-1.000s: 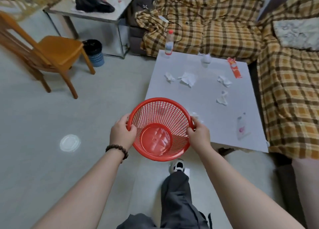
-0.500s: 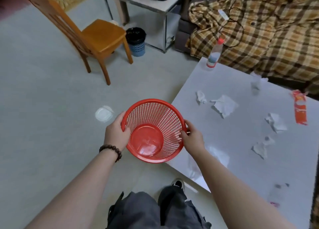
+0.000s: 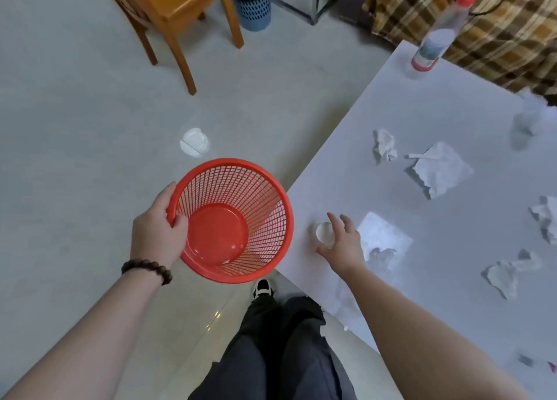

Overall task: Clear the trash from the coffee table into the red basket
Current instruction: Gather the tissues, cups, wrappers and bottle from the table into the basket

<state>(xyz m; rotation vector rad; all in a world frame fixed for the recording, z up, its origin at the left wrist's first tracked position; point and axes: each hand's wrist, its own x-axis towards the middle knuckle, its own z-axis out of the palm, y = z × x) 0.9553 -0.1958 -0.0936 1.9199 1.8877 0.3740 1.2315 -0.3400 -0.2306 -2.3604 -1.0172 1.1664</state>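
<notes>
My left hand (image 3: 156, 233) grips the left rim of the red mesh basket (image 3: 235, 218), which hangs empty and tilted just off the near-left corner of the white coffee table (image 3: 346, 158). My right hand (image 3: 342, 244) is over that corner, its fingers spread around a small clear round piece (image 3: 324, 233) lying on the table. A flat white wrapper (image 3: 384, 236) lies just right of the hand. Crumpled tissues (image 3: 384, 147), (image 3: 509, 274), (image 3: 545, 218) and a flat tissue (image 3: 443, 173) are scattered further right. A plastic bottle (image 3: 437, 34) stands at the far edge.
A wooden chair (image 3: 174, 4) and a blue bin (image 3: 253, 7) stand on the floor at the back left. A white disc (image 3: 194, 142) lies on the floor beyond the basket. A plaid-covered sofa (image 3: 497, 22) borders the table's far side. My legs (image 3: 271, 348) are below.
My right hand has let go of the basket rim and moved right onto the table corner. The left hand alone holds the basket. The view has swung left and down.
</notes>
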